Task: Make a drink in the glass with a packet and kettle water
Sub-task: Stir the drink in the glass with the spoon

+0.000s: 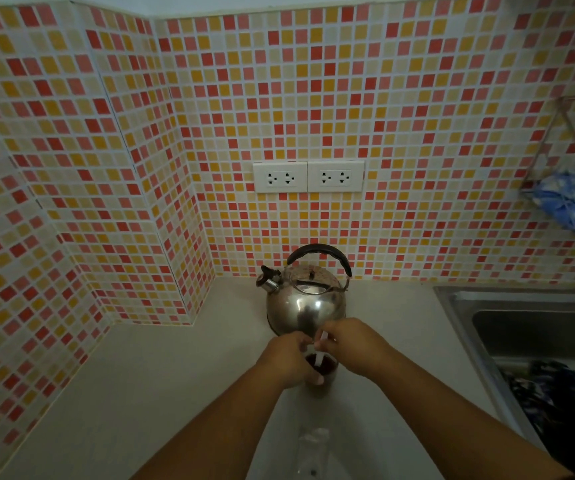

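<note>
A glass (324, 372) holding dark red liquid stands on the pale counter, just in front of the steel kettle (305, 299). My left hand (291, 362) wraps around the glass from the left. My right hand (351, 344) hovers over the rim and pinches a thin white stick (320, 351) whose lower end dips into the drink. The kettle has a black arched handle and a spout pointing left. A clear, crumpled packet wrapper (313, 448) lies on the counter between my forearms.
A steel sink (535, 327) sits at the right with dark cloth (556, 393) in it. Two white wall sockets (308, 176) are above the kettle. A wire rack with blue cloth (570, 202) hangs at the right. The tiled wall juts forward on the left.
</note>
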